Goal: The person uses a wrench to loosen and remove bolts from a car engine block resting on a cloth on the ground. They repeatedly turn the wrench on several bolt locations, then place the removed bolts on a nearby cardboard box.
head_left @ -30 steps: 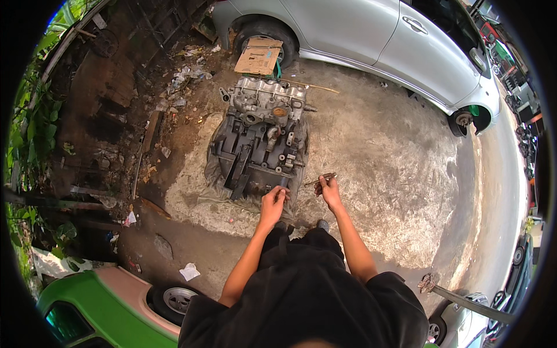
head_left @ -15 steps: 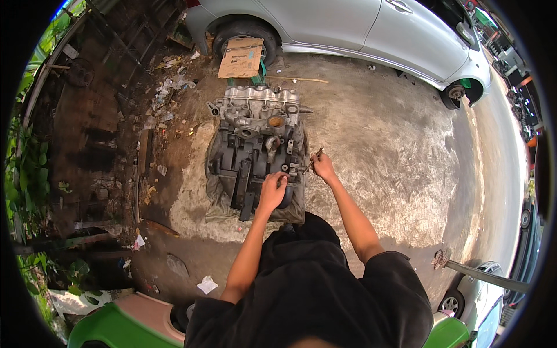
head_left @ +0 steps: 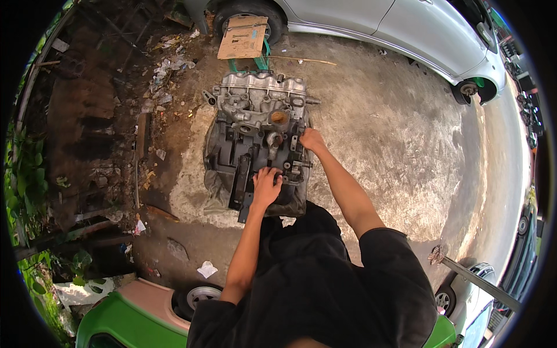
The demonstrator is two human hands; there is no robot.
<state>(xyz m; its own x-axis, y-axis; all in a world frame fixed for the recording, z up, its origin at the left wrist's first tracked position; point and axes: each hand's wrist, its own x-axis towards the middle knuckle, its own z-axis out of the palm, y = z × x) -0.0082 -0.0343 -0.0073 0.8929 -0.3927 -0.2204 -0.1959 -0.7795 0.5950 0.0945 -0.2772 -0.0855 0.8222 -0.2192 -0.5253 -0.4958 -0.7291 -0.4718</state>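
A car engine (head_left: pixel 262 110) stands on a dark cloth in front of me, its silvery cylinder head at the far end and its dark block toward me. My left hand (head_left: pixel 267 184) lies on the near part of the block, fingers extended over it beside a long black bracket (head_left: pixel 239 188). At the engine's right side, my right hand (head_left: pixel 311 140) is closed against the block, near a round rusty port (head_left: pixel 279 118). Its fingertips are hidden, and what they hold cannot be made out.
Beyond the engine, a cardboard sheet with several tools (head_left: pixel 242 37) lies on a green stool (head_left: pixel 262 60). A silver car (head_left: pixel 342 20) is parked behind it. Litter (head_left: pixel 168 72) lies on the left; a green vehicle (head_left: pixel 127 319) stands behind me, at the lower left.
My right hand has moved away from me along the engine's right side; the thin metal tool seen in it earlier no longer shows. My left hand has shifted slightly left on the block.
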